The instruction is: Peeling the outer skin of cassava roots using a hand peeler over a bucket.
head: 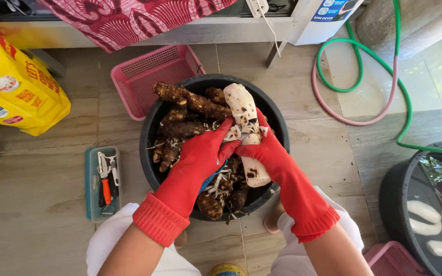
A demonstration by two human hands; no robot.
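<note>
We are holding the half-peeled white root (pixel 246 134) tight with the fingers of our right hand (pixel 266 149) over the black tub (pixel 277 122) in the middle of the frame, while our left hand (pixel 206 151) is gripping something blue and should be scraping slowly, away from us.
</note>
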